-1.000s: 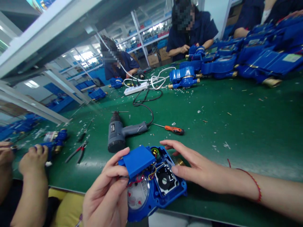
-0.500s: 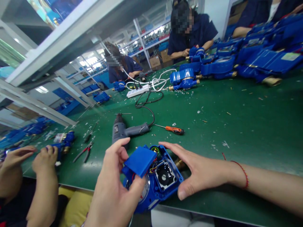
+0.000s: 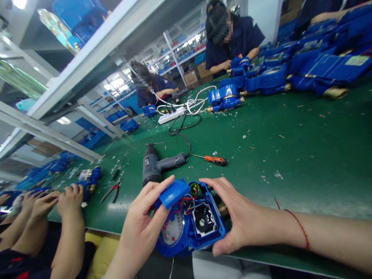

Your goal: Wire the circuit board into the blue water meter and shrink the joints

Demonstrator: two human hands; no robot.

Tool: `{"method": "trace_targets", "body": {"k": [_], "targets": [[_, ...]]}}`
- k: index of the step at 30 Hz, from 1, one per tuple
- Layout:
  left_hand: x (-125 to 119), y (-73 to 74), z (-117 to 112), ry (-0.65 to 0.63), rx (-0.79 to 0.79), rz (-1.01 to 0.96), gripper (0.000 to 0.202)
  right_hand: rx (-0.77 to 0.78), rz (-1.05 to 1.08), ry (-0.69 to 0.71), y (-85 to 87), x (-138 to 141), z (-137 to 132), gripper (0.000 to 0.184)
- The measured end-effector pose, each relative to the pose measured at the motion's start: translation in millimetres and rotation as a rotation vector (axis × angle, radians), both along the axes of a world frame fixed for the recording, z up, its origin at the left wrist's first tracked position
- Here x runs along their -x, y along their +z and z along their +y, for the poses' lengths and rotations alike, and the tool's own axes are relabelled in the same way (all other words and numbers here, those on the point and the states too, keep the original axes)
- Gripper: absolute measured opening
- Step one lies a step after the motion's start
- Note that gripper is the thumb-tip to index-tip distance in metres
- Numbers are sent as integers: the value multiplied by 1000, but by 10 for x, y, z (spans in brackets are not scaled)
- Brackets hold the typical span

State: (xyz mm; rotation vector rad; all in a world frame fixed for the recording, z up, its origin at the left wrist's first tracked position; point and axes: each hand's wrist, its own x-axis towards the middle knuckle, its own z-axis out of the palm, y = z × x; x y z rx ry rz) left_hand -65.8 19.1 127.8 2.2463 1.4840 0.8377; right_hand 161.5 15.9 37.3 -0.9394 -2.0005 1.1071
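Observation:
A blue water meter (image 3: 188, 232) is at the table's front edge, its square housing open upward. Inside show a black round part on a white-edged plate (image 3: 204, 220), a green-ringed cylinder (image 3: 194, 188) and thin coloured wires (image 3: 186, 203). Beside the housing lies the round clear dial (image 3: 174, 229). My left hand (image 3: 142, 219) pinches a blue cover (image 3: 174, 193), tilted over the dial, between thumb and fingers. My right hand (image 3: 244, 219) wraps round the housing's right side, near a brass pipe end (image 3: 223, 209); its thumb is at the lower corner.
Beyond the meter lie a grey heat gun (image 3: 151, 166), an orange-handled screwdriver (image 3: 216, 160) and red-handled pliers (image 3: 112, 191). A white power strip (image 3: 171, 115) with cables sits farther back. Blue meters (image 3: 267, 79) crowd the back right. Co-workers' hands (image 3: 69, 199) work at left.
My left hand has tipped the cover up and back, so more of the dial and wires shows. My right hand keeps its hold on the meter. The view has shifted slightly.

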Motion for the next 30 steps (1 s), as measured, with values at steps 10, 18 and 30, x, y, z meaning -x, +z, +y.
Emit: {"method": "trace_targets", "body": {"k": [10,18,30], "targets": [[103,57,-147,-183,-34,261,69,-83,0,-138,-67,180,-270,117],[-54,300,-122,-308,18,560,63,-169,1,-187,-130,218,-301,118],[71,167,87,-334,-78,323,39,-185,8,-210,-140,245,-308,120]]}}
